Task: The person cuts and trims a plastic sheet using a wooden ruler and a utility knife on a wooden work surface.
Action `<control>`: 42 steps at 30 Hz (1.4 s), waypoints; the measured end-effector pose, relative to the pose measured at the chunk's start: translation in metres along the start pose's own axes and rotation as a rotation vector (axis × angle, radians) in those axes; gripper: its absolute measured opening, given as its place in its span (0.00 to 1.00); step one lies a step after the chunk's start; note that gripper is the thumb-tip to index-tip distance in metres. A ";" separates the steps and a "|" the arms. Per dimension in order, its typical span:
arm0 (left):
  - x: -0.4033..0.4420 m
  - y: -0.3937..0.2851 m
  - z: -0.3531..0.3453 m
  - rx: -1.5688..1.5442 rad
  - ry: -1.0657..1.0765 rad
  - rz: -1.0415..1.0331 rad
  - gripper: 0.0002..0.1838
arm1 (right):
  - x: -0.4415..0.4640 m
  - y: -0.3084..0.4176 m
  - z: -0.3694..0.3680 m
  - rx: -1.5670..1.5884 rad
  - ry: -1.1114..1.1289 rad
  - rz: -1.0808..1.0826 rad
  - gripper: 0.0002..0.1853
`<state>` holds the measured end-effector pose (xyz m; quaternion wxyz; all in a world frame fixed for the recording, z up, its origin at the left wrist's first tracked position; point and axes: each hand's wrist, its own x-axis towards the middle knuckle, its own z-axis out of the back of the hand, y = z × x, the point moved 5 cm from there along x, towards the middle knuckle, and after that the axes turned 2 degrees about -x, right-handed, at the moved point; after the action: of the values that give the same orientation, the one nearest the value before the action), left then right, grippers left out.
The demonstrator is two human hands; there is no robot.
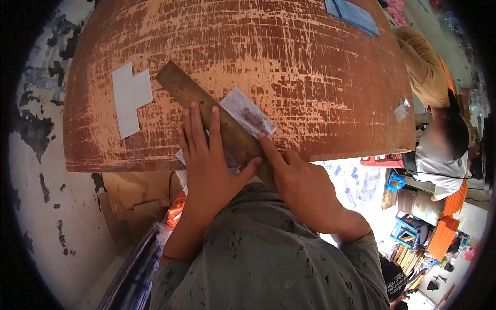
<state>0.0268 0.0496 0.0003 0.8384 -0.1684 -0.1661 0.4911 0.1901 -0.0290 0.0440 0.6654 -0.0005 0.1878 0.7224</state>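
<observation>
A flat brown straightedge (188, 93) lies diagonally on the scratched reddish-brown board (330, 88). Spread open, my left hand (203, 160) presses on it with the fingertips and thumb. My right hand (305, 183) is at the strip's near end, its index finger stretched along the edge. The other fingers of that hand curl under; what they hold, if anything, is hidden. Against the strip's right side lies a pale rectangular piece (250, 111) with a dark smudged patch, its lower corner by my right index fingertip. Some clear or whitish material shows partly under my left hand.
White paper pieces (125, 101) lie at the board's left. A folded blue cloth (354, 16) is at the far right, and a scrap of clear plastic (401, 111) near the right edge. Another person (439, 165) is beyond that edge. A peeling wall (39, 170) stands left.
</observation>
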 end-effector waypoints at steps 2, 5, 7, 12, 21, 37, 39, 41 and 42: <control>0.000 0.000 -0.001 0.003 0.001 0.002 0.67 | 0.001 0.000 0.000 0.017 0.021 -0.006 0.41; 0.001 0.001 -0.001 0.000 0.011 0.004 0.68 | 0.000 -0.003 -0.005 0.017 0.015 -0.031 0.44; 0.001 0.001 -0.002 0.000 0.013 0.007 0.68 | -0.001 -0.004 -0.005 0.023 0.022 -0.032 0.45; 0.001 0.003 -0.004 0.001 0.018 0.008 0.69 | -0.006 -0.006 -0.011 0.052 0.015 -0.027 0.45; 0.000 0.001 -0.003 -0.004 0.028 0.002 0.69 | -0.018 -0.008 -0.014 0.062 0.010 -0.031 0.45; 0.000 0.001 0.001 -0.028 0.010 0.006 0.67 | -0.048 -0.034 -0.001 0.315 -0.121 -0.199 0.29; 0.001 0.001 0.003 -0.044 -0.001 0.005 0.67 | -0.054 -0.042 -0.009 0.418 -0.176 -0.272 0.26; 0.000 0.001 0.004 -0.093 0.005 0.010 0.67 | -0.060 -0.045 -0.022 0.428 -0.133 -0.293 0.17; 0.000 0.001 0.004 -0.091 0.004 0.011 0.67 | -0.061 -0.046 -0.026 0.429 -0.133 -0.291 0.17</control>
<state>0.0241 0.0503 0.0035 0.8275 -0.2080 -0.1856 0.4873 0.2349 -0.0928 0.0229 0.7580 0.1612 0.2904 0.5614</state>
